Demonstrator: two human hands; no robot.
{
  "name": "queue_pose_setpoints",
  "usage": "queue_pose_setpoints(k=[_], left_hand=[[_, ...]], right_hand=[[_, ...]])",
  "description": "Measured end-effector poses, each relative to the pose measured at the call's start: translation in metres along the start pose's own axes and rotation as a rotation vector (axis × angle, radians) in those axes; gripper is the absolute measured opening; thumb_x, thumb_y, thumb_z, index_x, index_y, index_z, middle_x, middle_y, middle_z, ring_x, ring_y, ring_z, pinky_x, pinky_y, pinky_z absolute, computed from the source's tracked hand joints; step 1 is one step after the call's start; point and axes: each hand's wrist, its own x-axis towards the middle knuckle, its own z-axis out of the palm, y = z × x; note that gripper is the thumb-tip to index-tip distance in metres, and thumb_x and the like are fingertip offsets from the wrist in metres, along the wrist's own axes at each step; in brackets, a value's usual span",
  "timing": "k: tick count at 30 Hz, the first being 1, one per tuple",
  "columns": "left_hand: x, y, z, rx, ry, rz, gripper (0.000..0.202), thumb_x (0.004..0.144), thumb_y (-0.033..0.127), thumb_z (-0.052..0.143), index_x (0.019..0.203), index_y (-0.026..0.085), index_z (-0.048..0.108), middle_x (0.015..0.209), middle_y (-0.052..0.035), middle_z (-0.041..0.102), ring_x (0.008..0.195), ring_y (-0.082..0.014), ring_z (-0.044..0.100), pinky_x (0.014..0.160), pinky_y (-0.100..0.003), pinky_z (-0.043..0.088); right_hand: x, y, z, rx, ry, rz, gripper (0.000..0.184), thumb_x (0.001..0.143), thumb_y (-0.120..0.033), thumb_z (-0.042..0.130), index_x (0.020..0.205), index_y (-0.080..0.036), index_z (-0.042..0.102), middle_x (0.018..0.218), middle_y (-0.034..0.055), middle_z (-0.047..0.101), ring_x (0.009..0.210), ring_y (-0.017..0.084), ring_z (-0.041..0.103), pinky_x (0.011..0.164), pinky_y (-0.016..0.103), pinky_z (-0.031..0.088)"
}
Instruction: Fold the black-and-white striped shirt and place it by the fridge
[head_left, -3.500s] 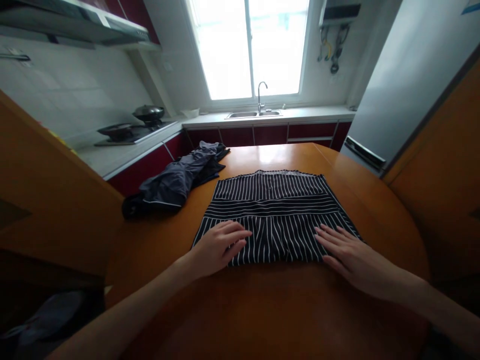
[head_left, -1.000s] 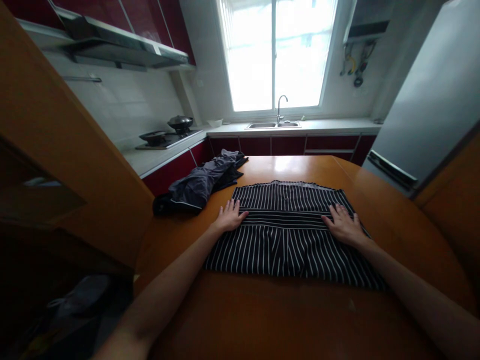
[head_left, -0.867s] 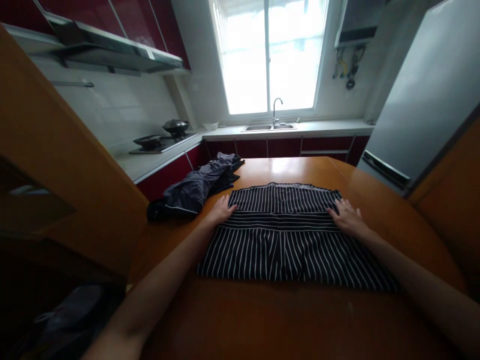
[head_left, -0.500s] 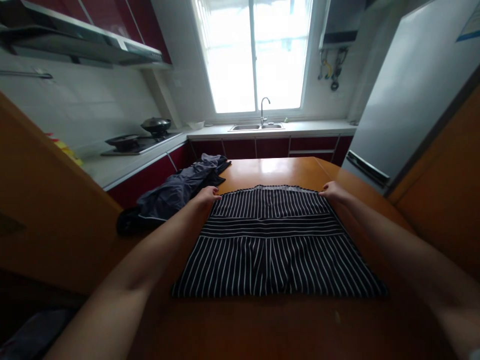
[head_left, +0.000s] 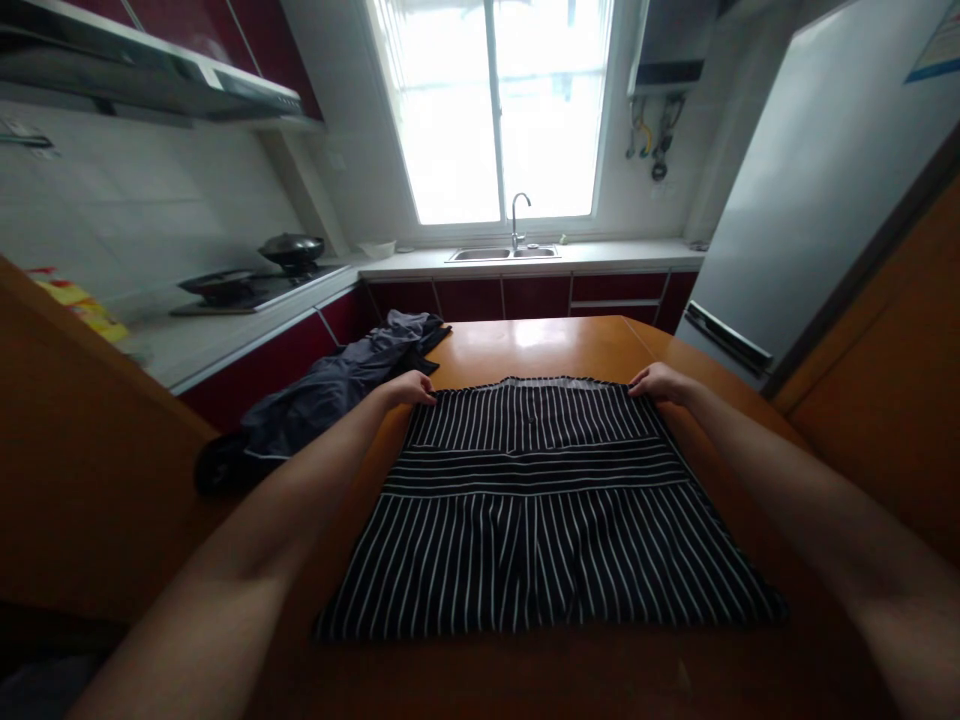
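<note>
A black garment with white stripes [head_left: 544, 510] lies flat on the orange wooden table [head_left: 555, 340], folded into a rough rectangle. My left hand [head_left: 411, 388] is closed on its far left corner. My right hand [head_left: 657, 382] pinches the far right corner. Both arms stretch across the cloth's sides.
A crumpled dark grey garment [head_left: 330, 385] lies on the table's left side. Behind stand a counter with a stove and wok [head_left: 289, 250], a sink [head_left: 501, 253] under the window, and a grey fridge [head_left: 810, 190] at right. Wooden chair backs flank the table.
Both hands have slid from the garment's near edge up its sides to the far corners and closed on them. The camera has leaned forward over the table.
</note>
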Motion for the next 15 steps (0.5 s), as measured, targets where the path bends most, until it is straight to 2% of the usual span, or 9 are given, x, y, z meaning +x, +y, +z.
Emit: queue_pose_setpoints(k=[4,10,13,15], left_hand=[[-0.025,0.006,-0.01,-0.076,0.085,0.112,0.04,0.046,0.041,0.086,0.066,0.017,0.062,0.063,0.0018,0.063,0.066,-0.016,0.059,0.064,-0.027,0.047],[-0.081,0.015,-0.035,-0.111,0.319,0.406,0.041,0.061,0.048,0.079,0.085,0.016,0.073,0.09,-0.0051,0.075,0.088,-0.0216,0.067,0.087,-0.032,0.051],[-0.119,0.014,-0.039,-0.059,0.396,0.423,0.042,0.067,0.05,0.075,0.093,0.017,0.075,0.096,-0.0062,0.076,0.092,-0.0243,0.067,0.09,-0.035,0.051],[-0.147,0.008,-0.035,-0.036,0.423,0.416,0.042,0.07,0.051,0.073,0.095,0.018,0.075,0.097,-0.0059,0.076,0.093,-0.0254,0.067,0.092,-0.038,0.051]], right_hand=[[-0.014,-0.009,-0.013,0.054,0.022,-0.008,0.017,0.068,-0.019,0.082,0.077,-0.01,0.072,0.066,0.0058,0.068,0.062,0.015,0.062,0.058,0.025,0.05],[-0.057,-0.021,-0.044,0.145,0.152,-0.3,0.014,0.073,-0.023,0.079,0.081,-0.015,0.072,0.085,0.0076,0.075,0.082,0.02,0.068,0.073,0.027,0.053],[-0.092,-0.017,-0.057,0.142,0.147,-0.417,0.022,0.075,-0.024,0.078,0.095,-0.016,0.075,0.1,0.0087,0.076,0.095,0.023,0.069,0.085,0.031,0.054],[-0.118,-0.007,-0.061,0.128,0.116,-0.455,0.032,0.075,-0.026,0.077,0.106,-0.018,0.075,0.11,0.0086,0.076,0.102,0.026,0.068,0.092,0.036,0.053]])
